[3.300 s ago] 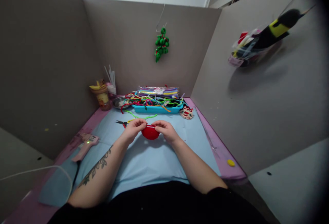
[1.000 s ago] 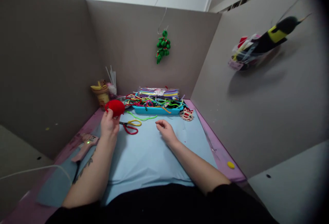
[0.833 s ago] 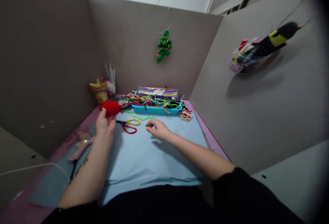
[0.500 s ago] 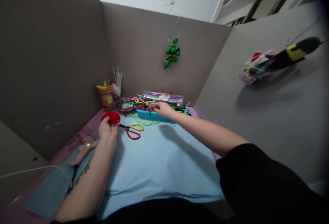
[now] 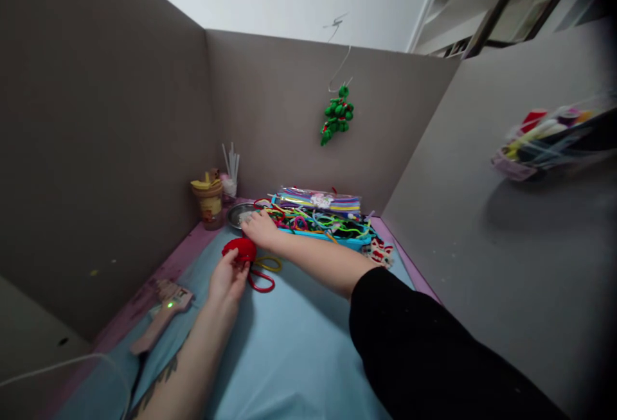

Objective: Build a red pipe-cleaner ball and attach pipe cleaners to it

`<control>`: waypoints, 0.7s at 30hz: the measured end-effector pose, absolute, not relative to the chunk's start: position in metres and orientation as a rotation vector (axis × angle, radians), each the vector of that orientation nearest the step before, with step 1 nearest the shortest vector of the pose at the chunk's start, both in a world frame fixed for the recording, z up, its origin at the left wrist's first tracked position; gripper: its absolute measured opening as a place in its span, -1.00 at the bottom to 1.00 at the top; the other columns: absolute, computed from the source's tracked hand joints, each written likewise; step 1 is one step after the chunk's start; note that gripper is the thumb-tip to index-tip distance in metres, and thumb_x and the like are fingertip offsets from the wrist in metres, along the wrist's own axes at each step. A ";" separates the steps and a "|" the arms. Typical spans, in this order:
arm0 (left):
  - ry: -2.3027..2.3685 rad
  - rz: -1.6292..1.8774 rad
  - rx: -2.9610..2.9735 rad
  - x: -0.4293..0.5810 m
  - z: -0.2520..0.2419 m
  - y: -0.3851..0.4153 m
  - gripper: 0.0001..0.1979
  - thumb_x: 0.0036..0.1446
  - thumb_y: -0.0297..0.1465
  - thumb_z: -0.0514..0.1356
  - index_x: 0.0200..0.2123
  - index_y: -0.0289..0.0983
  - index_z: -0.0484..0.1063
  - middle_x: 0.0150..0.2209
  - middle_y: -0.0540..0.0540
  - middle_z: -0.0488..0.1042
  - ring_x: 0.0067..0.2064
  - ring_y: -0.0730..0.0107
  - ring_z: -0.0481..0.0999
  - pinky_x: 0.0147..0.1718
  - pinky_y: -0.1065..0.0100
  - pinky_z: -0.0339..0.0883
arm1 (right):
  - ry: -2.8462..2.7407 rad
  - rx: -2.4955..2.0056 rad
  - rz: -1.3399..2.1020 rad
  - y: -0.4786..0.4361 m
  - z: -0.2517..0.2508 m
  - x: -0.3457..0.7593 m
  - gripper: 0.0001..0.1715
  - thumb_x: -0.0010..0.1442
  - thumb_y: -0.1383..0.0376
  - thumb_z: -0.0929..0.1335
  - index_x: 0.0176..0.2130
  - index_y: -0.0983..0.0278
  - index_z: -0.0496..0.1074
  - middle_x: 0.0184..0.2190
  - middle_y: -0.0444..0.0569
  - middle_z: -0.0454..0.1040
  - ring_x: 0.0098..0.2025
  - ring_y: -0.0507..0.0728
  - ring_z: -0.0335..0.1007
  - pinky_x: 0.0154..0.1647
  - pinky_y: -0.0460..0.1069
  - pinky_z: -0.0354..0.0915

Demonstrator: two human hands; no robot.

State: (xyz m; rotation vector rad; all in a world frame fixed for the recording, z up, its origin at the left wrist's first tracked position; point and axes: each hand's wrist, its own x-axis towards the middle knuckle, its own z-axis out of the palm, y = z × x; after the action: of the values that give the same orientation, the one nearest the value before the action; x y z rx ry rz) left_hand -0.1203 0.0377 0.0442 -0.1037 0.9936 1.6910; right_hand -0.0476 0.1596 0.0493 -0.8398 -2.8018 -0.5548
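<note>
A rounded red piece [image 5: 240, 250] is gripped by my left hand [image 5: 228, 277], over the left part of the blue cloth. Right behind it, my right hand [image 5: 261, 229] reaches the rim of a round metal dish [image 5: 234, 216], fingers spread and pointing left; nothing shows in them. Scissors with one red and one yellow handle [image 5: 261, 281] lie beside my left hand, their blades hidden. To the right of my right hand, a blue tray [image 5: 344, 242] holds a tangle of coloured fuzzy stems.
A pink glue gun [image 5: 162, 320] with a green light lies at the left. Behind stand a brown cup [image 5: 210, 205] and a holder of white sticks [image 5: 230, 182]. A green ornament [image 5: 339, 115] hangs on the back panel; a filled pouch [image 5: 535, 150] hangs at the right.
My right hand has left the tray and moved left to the metal dish. My left hand, still with the red piece, now partly covers the scissors. The view has shifted.
</note>
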 end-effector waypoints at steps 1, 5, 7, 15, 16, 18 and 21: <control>0.992 1.687 -0.109 -0.120 0.044 0.038 -0.84 0.12 -0.61 0.09 -0.45 -0.29 0.37 -0.58 0.05 0.44 -0.56 0.55 0.44 -0.48 0.48 0.31 | -2.829 -0.826 -0.564 0.164 0.050 -0.050 -0.68 0.32 0.38 0.15 -0.17 0.36 0.45 -0.15 0.15 0.51 -0.05 0.22 0.31 -0.04 0.16 0.16; 0.964 1.695 -0.126 -0.118 0.045 0.037 -0.83 0.13 -0.61 0.09 -0.46 -0.29 0.36 -0.58 0.06 0.45 -0.56 0.56 0.45 -0.50 0.50 0.31 | -2.889 -0.810 -0.583 0.178 0.052 -0.043 -0.72 0.28 0.37 0.21 -0.21 0.34 0.49 -0.23 0.11 0.56 -0.07 0.23 0.34 -0.01 0.17 0.13; 0.953 1.689 -0.130 -0.115 0.046 0.036 -0.82 0.13 -0.61 0.09 -0.46 -0.29 0.36 -0.58 0.05 0.45 -0.56 0.58 0.44 -0.51 0.51 0.30 | -2.898 -0.828 -0.573 0.181 0.054 -0.036 -0.74 0.25 0.38 0.23 -0.21 0.33 0.50 -0.23 0.10 0.57 -0.07 0.23 0.36 0.00 0.16 0.13; 0.950 1.601 -0.059 -0.102 0.040 0.030 -0.86 0.06 -0.62 0.13 -0.40 -0.29 0.39 -0.53 -0.01 0.50 -0.52 0.49 0.48 -0.52 0.48 0.32 | -2.183 -1.380 -0.148 0.231 0.154 0.012 -0.69 0.21 0.39 0.22 -0.19 0.32 0.51 -0.23 0.15 0.57 -0.16 0.19 0.45 -0.11 0.04 0.26; 0.945 1.586 -0.029 -0.101 0.038 0.030 -0.86 0.04 -0.62 0.15 -0.38 -0.28 0.40 -0.50 -0.02 0.52 -0.50 0.46 0.49 -0.50 0.47 0.32 | -2.073 -1.326 -0.075 0.241 0.174 0.024 -0.67 0.21 0.41 0.19 -0.17 0.33 0.50 -0.24 0.13 0.56 -0.19 0.16 0.45 -0.13 0.02 0.27; 0.936 1.557 0.042 -0.099 0.034 0.029 -0.84 -0.01 -0.61 0.19 -0.35 -0.27 0.42 -0.44 -0.03 0.54 -0.45 0.43 0.50 -0.48 0.45 0.32 | -1.927 -1.190 0.108 0.254 0.208 0.050 -0.62 0.22 0.46 0.14 -0.09 0.37 0.44 -0.30 0.06 0.53 -0.32 0.09 0.44 -0.22 -0.01 0.29; 0.910 1.519 0.169 -0.093 0.031 0.026 -0.81 -0.10 -0.61 0.25 -0.37 -0.27 0.42 -0.41 -0.03 0.54 -0.40 0.42 0.52 -0.41 0.43 0.34 | -1.795 -1.033 0.160 0.247 0.237 0.089 -0.66 0.24 0.41 0.14 -0.09 0.38 0.39 -0.40 -0.04 0.46 -0.41 0.04 0.36 -0.27 -0.03 0.28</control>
State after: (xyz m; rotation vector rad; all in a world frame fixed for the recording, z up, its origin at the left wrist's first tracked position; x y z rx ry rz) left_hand -0.0930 0.0257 0.0308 0.1695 0.9103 1.5187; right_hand 0.0892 0.2474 0.2369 -1.0330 -1.7950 0.1599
